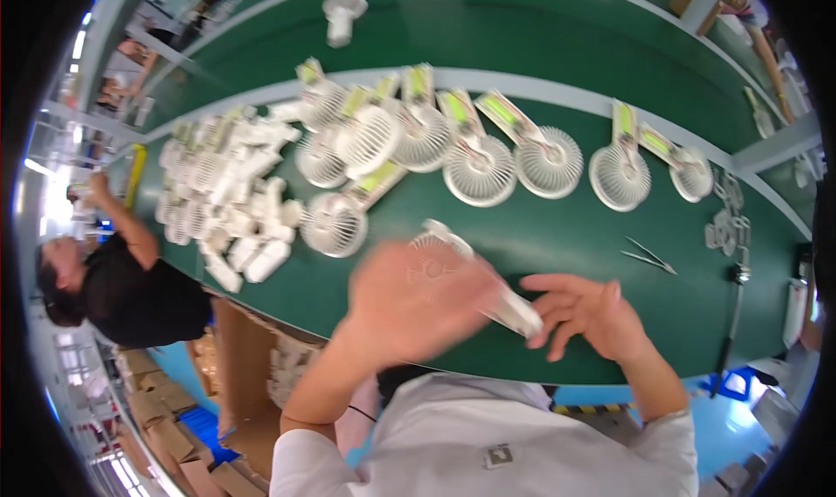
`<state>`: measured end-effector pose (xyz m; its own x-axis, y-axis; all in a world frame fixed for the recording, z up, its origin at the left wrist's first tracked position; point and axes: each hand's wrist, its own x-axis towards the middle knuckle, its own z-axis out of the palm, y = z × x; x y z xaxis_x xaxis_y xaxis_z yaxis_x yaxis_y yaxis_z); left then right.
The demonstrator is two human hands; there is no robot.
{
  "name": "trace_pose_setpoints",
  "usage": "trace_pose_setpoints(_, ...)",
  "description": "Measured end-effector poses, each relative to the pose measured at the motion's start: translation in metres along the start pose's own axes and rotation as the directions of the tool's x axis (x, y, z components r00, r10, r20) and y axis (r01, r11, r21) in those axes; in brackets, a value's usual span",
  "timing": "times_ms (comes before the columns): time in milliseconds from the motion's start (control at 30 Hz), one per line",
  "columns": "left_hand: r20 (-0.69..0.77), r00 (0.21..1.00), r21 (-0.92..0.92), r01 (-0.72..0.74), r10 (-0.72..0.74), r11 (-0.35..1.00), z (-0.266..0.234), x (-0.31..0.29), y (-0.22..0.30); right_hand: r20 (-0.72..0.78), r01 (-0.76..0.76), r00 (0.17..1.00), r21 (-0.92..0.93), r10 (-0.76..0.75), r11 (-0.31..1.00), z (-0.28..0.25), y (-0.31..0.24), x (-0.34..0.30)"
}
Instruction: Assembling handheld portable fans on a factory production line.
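The small white handheld fan sits between both hands, just above the near edge of the green counter. It looks like light moulded plastic: a round slatted grille head on a slim handle, stiff rather than soft, smooth enough to slip, and the thin grille ribs would likely crack under a hard squeeze (the handle looks the safer place to take hold, with the rim of the head as a second support).

The left hand is blurred with motion; it covers most of the grille head, fingers seemingly curled around it, though how tightly I cannot tell. The right hand is half open, fingers spread and loosely bent, the fingertips touching the lower end of the handle without closing round it.

Farther back on the counter lie a row of opened fans with green boards and a heap of white fan parts; tweezers lie to the right, well apart.
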<state>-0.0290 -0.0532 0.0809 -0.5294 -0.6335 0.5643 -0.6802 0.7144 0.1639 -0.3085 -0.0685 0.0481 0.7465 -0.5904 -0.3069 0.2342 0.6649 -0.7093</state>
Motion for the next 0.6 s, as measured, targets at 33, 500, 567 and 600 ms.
trace_pose_setpoints(33, 0.03, 0.993, -0.012, -0.114, 0.114, 0.993, 0.014, 0.0, 0.025, 0.031, 0.023, 0.999, -0.02, -0.022, 1.0, 0.008, 0.009, -0.004)
trace_pose_setpoints(500, -0.015, 0.841, -0.261, 0.519, -0.542, 0.814, 0.071, -0.067, 0.059, -0.478, -0.063, 0.839, -0.56, -0.26, 0.826, 0.025, 0.025, -0.05)
trace_pose_setpoints(567, -0.031, 0.852, -0.277, 0.495, -0.523, 0.823, 0.079, -0.065, 0.064, -0.526, -0.125, 0.792, -0.635, -0.308, 0.762, 0.035, 0.033, -0.025)
trace_pose_setpoints(600, -0.047, 0.861, -0.269, 0.477, -0.506, 0.837, 0.082, -0.065, 0.065, -0.587, -0.201, 0.761, -0.618, -0.275, 0.76, 0.04, 0.035, -0.014)
